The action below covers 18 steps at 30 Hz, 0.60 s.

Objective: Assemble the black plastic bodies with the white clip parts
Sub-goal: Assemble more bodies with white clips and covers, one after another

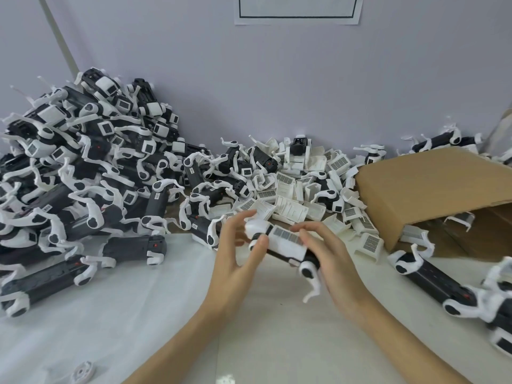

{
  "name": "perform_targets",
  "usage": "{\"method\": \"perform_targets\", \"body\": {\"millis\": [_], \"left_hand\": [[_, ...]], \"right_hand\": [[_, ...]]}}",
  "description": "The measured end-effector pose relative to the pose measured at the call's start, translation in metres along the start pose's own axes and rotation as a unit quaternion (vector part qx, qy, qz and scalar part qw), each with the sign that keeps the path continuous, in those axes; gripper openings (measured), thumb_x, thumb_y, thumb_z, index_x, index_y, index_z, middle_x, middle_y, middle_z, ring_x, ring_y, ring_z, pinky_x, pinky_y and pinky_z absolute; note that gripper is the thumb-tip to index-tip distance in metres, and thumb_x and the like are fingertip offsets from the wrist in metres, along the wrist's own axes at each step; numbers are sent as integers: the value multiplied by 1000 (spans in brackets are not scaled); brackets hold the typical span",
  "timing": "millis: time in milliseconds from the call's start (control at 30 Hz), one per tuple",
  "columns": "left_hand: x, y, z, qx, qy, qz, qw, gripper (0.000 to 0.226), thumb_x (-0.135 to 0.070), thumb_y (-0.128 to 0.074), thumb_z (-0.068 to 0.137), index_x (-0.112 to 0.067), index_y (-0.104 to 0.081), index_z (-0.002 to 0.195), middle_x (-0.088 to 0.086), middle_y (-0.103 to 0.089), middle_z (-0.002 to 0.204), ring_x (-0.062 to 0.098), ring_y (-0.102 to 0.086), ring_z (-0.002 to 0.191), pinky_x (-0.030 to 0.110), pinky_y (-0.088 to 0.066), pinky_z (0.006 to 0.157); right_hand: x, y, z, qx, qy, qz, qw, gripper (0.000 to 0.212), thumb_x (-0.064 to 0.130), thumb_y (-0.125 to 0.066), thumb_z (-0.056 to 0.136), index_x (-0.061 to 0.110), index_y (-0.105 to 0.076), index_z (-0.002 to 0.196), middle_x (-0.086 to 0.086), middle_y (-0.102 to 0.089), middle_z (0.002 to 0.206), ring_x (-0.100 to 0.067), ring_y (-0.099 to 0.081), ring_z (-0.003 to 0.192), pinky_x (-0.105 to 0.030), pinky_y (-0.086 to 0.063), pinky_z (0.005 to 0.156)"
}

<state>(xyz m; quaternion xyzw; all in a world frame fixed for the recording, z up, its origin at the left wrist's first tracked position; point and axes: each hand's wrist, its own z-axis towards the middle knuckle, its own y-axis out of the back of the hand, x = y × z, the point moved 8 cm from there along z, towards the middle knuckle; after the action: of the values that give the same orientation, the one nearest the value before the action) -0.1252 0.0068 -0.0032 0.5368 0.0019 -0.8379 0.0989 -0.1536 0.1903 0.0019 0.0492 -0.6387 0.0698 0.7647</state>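
Left hand (238,246) and right hand (329,253) fingers grip black body (279,254) with white clip part (288,241) above bare table (166,314); piles crowd far edge.

heap (83,173) left, clips (293,187) centre (behind hands), box (432,189) right

Bright, even, soft light; faint shadows, wide-angle bending at edges, slight blur throughout

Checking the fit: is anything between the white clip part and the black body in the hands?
Nothing visible: the white clip part already lies on the black body, held by left hand and right hand.
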Motion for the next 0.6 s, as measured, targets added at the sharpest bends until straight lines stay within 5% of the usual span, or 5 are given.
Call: {"method": "perform_targets", "body": {"millis": [67,200,300,400,600], "left_hand": [[-4,-10,-4,65,-24,11,998,54,-52,-63,96,-40,-48,146,-14,-57,134,10,-57,128,16,-43,105],[-1,-20,-5,111,18,-99,989,47,-28,-72,100,-22,-47,139,13,-67,107,29,-72,97,40,-60,89],[4,-9,0,40,31,-98,994,43,-27,-74,96,-21,-50,131,18,-66,101,30,-70,88,31,-61,80],[9,-5,1,18,45,-97,994,40,-28,-76,97,-26,-52,129,7,-68,91,26,-69,82,26,-59,77],[1,-14,-2,64,6,-81,995,46,-28,-75,97,-21,-49,134,-2,-68,95,20,-69,90,43,-61,87]], "right_hand": [[-9,2,3,14,-85,66,994,27,21,-51,105,7,-73,103,-14,-69,85,-24,-64,73,-31,-53,64],[-23,-3,0,55,-152,17,987,34,28,-49,105,13,-78,98,-15,-73,92,-24,-68,76,-37,-56,63],[-5,-5,0,56,10,-89,994,28,37,-51,108,28,-74,120,4,-73,118,-9,-69,100,-33,-60,62],[7,-16,-10,65,184,-326,925,45,32,-70,100,28,-59,144,21,-62,138,1,-56,124,-25,-51,99],[25,-17,-20,-45,309,-454,834,48,22,-86,84,17,-71,129,6,-75,113,-14,-61,110,-32,-51,98]]}}
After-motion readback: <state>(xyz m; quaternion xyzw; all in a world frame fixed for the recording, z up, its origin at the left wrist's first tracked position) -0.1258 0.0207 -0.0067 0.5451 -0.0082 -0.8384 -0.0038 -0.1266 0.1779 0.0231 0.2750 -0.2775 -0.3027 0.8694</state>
